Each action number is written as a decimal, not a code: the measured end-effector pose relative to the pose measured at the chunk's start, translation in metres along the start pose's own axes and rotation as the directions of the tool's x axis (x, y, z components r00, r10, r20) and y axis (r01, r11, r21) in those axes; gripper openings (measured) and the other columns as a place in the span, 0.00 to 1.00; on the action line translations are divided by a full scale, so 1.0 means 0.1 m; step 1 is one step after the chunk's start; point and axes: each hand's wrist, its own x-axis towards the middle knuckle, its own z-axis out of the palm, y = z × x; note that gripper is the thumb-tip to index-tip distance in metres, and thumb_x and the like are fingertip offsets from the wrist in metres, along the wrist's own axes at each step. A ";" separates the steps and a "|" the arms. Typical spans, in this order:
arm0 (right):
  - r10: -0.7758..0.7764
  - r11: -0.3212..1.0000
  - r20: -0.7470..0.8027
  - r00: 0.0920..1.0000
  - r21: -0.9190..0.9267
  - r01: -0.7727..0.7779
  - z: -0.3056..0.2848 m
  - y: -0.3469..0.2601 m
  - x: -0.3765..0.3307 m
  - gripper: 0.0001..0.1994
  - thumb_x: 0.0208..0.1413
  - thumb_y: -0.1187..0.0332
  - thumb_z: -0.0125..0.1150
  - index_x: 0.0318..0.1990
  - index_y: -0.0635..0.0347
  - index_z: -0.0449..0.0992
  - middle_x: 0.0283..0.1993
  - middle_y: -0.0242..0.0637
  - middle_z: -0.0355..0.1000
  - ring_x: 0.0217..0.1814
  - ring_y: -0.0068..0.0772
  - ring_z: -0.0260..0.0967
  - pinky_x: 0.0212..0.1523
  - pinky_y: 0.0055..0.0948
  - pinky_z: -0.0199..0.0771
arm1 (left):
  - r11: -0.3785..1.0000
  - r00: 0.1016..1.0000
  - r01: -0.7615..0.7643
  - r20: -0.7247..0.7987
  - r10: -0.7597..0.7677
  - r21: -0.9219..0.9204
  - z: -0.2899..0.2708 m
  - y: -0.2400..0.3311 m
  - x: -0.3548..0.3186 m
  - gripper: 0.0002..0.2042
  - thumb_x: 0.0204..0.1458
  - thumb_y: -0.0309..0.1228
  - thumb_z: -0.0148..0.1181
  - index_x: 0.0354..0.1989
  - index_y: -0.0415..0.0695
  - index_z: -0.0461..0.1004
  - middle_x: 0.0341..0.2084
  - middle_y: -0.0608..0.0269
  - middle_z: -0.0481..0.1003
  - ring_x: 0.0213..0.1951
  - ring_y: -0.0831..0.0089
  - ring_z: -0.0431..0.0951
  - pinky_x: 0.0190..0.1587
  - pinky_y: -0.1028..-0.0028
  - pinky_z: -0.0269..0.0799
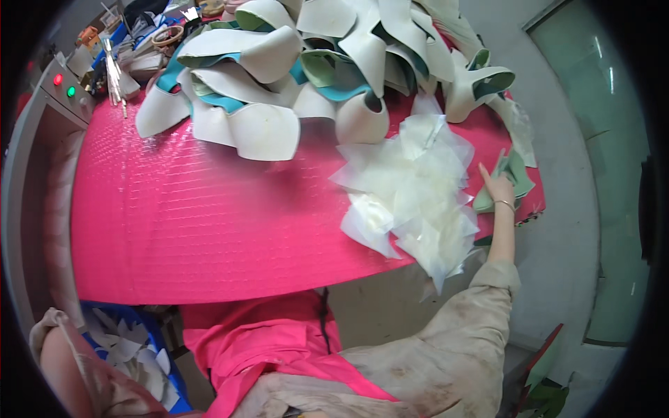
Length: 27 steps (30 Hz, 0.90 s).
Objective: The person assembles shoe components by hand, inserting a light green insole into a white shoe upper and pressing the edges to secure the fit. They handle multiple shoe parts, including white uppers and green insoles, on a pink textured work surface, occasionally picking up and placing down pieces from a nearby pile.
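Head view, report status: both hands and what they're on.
Right hand reaching onto the stack of green pieces at the pink table edge. Left hand out of view. Translucent white sheets piled just beside the stack.

A pink-covered table (174, 230) stands on grey floor (564, 230) beside a glass panel (613, 104).

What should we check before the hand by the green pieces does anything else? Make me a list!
1. Right hand touching the green pieces: ok.
2. Fingers closed around a piece: cannot tell.
3. Green pieces fully on the pink table: not ok, they sit at its right edge.
4. Pile of translucent sheets beside the hand, apart from the green pieces: ok.
5. Left hand: cannot tell, only the sleeve shows.
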 end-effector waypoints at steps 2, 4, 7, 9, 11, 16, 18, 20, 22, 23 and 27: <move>-0.031 0.999 -0.136 0.990 0.036 0.037 0.16 -0.07 -0.19 0.33 0.47 0.37 0.47 0.43 0.64 0.71 0.38 0.60 0.70 0.43 0.56 0.68 0.42 0.48 0.68 | 1.000 1.000 -0.002 0.013 0.002 0.013 0.01 0.03 0.02 0.16 0.41 0.29 0.60 0.37 0.38 0.63 0.32 0.50 0.69 0.33 0.61 0.70 0.36 0.69 0.66; -0.076 0.991 -0.379 0.922 0.070 0.110 0.18 0.10 -0.07 0.28 0.44 0.42 0.55 0.38 0.62 0.72 0.32 0.56 0.71 0.35 0.56 0.70 0.36 0.49 0.70 | 1.000 0.999 -0.025 -0.021 0.025 0.006 0.02 0.06 -0.02 0.17 0.41 0.29 0.60 0.38 0.38 0.62 0.32 0.49 0.69 0.34 0.60 0.70 0.37 0.69 0.66; -0.174 0.984 -0.242 0.955 0.003 0.180 0.14 0.30 0.31 0.31 0.42 0.40 0.56 0.35 0.66 0.73 0.35 0.56 0.71 0.38 0.57 0.69 0.38 0.48 0.69 | 0.998 0.995 -0.052 -0.091 0.050 -0.019 0.07 0.03 -0.06 0.18 0.41 0.29 0.59 0.39 0.38 0.60 0.33 0.48 0.68 0.35 0.59 0.70 0.39 0.69 0.66; -0.153 0.988 -0.053 0.987 -0.032 0.152 0.00 0.21 0.44 0.35 0.39 0.38 0.57 0.37 0.68 0.73 0.36 0.56 0.71 0.40 0.56 0.69 0.42 0.48 0.67 | 0.995 0.976 -0.084 -0.208 0.070 -0.060 0.05 -0.01 -0.06 0.19 0.41 0.29 0.59 0.40 0.38 0.59 0.33 0.48 0.68 0.36 0.58 0.69 0.40 0.68 0.65; -0.510 0.819 -0.498 0.701 -0.031 0.574 -0.76 -0.58 -0.06 0.25 0.48 0.52 0.59 0.43 0.68 0.72 0.41 0.51 0.71 0.42 0.53 0.68 0.46 0.45 0.65 | 0.995 0.920 -0.052 -0.391 0.016 -0.080 0.06 -0.13 -0.05 0.20 0.41 0.29 0.58 0.41 0.38 0.58 0.34 0.47 0.67 0.36 0.57 0.69 0.41 0.68 0.65; -0.694 -0.143 -0.613 0.379 0.633 0.761 -2.00 -3.49 -1.55 0.13 0.46 0.77 0.54 0.42 0.65 0.72 0.33 0.36 0.73 0.35 0.25 0.70 0.38 0.22 0.69 | 0.861 0.282 0.263 -0.819 -0.499 -0.435 0.94 -1.20 0.26 0.22 0.41 0.29 0.58 0.43 0.37 0.55 0.35 0.45 0.66 0.38 0.55 0.68 0.43 0.67 0.64; -0.468 -0.236 -0.883 0.013 0.139 0.962 -1.98 -4.76 -1.89 0.19 0.40 0.79 0.51 0.44 0.58 0.71 0.42 0.39 0.70 0.45 0.39 0.68 0.44 0.34 0.69 | 0.699 0.060 0.298 -0.718 -0.694 -0.650 1.73 -1.80 0.44 0.23 0.41 0.29 0.57 0.44 0.37 0.54 0.35 0.45 0.66 0.39 0.54 0.68 0.44 0.67 0.64; -0.537 0.318 -0.842 0.049 -0.148 0.936 -1.70 -5.39 -1.79 0.25 0.38 0.74 0.52 0.50 0.53 0.68 0.49 0.42 0.66 0.51 0.39 0.63 0.50 0.35 0.64 | 0.446 0.102 0.278 -0.436 -0.894 -0.851 2.68 -1.96 0.88 0.24 0.40 0.29 0.57 0.44 0.37 0.53 0.36 0.44 0.65 0.39 0.53 0.68 0.45 0.67 0.64; -0.706 0.361 -0.660 0.255 -0.026 0.932 -1.56 -5.66 -1.63 0.12 0.41 0.69 0.53 0.37 0.55 0.71 0.39 0.42 0.70 0.42 0.40 0.69 0.38 0.38 0.70 | 0.213 0.234 0.400 -0.125 -0.964 -0.892 3.08 -1.91 0.98 0.28 0.40 0.35 0.59 0.49 0.41 0.54 0.48 0.45 0.61 0.51 0.51 0.62 0.52 0.55 0.56; -0.792 0.381 -0.521 0.319 -0.014 0.924 -1.66 -5.70 -1.56 0.08 0.42 0.68 0.53 0.31 0.57 0.73 0.32 0.43 0.72 0.35 0.41 0.73 0.32 0.37 0.73 | 0.173 0.250 0.492 -0.052 -0.967 -0.853 3.05 -1.82 0.94 0.30 0.40 0.38 0.59 0.52 0.42 0.53 0.51 0.46 0.60 0.55 0.51 0.59 0.54 0.50 0.54; -0.299 -0.107 -0.882 0.365 0.411 0.906 -2.48 -4.81 -1.33 0.14 0.50 0.63 0.45 0.40 0.63 0.67 0.37 0.46 0.69 0.35 0.43 0.69 0.35 0.39 0.70 | 0.123 0.256 0.701 0.088 -0.963 -0.702 3.36 -1.92 0.77 0.35 0.44 0.45 0.57 0.59 0.47 0.50 0.63 0.51 0.44 0.64 0.57 0.45 0.57 0.38 0.36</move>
